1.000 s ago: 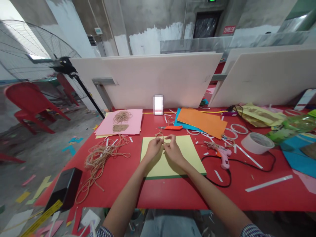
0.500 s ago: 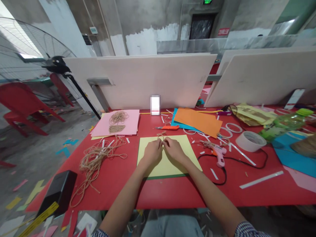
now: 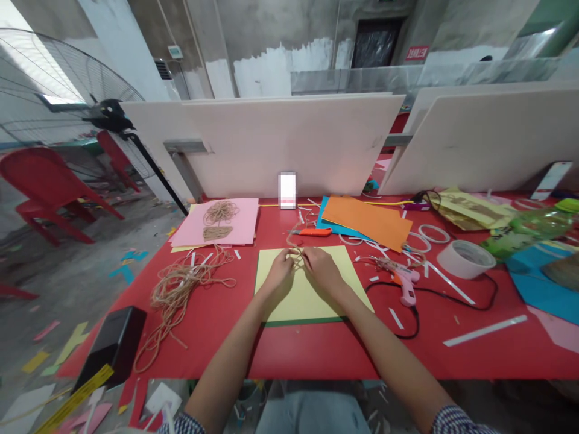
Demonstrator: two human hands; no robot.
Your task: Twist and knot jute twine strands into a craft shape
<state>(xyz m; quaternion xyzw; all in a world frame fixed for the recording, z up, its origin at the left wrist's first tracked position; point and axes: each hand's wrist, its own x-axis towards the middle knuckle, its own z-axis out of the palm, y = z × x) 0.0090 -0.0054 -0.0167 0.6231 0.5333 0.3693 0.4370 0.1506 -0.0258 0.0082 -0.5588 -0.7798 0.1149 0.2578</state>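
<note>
Above the far part of a pale yellow sheet point(image 3: 316, 301), my left hand point(image 3: 279, 270) and my right hand point(image 3: 322, 270) are close together. Both have their fingers pinched on a piece of brown twine point(image 3: 297, 255), which loops between the fingertips. A loose strand of it runs beyond the hands toward an orange utility knife point(image 3: 315, 232). The exact crossing of the twine at the fingertips is too small to make out.
Left lie a tangled twine heap point(image 3: 183, 286), pink sheets point(image 3: 244, 220) bearing coiled twine, and a black box point(image 3: 111, 346). Right are a pink glue gun point(image 3: 408, 288) with its cord, a tape roll point(image 3: 465, 259), orange card point(image 3: 366, 220) and a green bottle point(image 3: 529, 232). White boards point(image 3: 289, 141) stand behind.
My fingertips have drawn slightly apart, and more of the twine loop shows between them. A strand beyond the hands now stretches farther out. The whole view has shifted a little.
</note>
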